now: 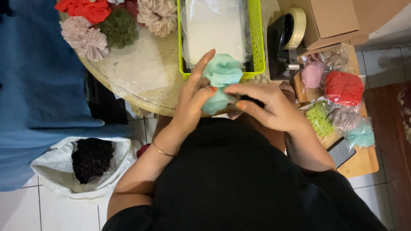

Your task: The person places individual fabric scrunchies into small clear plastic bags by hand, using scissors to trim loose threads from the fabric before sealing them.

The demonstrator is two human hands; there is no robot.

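Here both hands, left hand and right hand, grasp a mint scrunchie, unbagged, with bagged scrunchies piled right of them.

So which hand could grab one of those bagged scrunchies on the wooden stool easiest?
Probably the right hand. It sits nearest the clear-bagged fabric scrunchies on the wooden stool, though both hands hold the mint-green fabric scrunchie. The left hand is on the far side.

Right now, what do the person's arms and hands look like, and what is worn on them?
Both forearms are bare below black sleeves that end near the elbows. The left hand has a thin gold bracelet at its wrist. The right hand wears nothing visible. The nails are painted orange.
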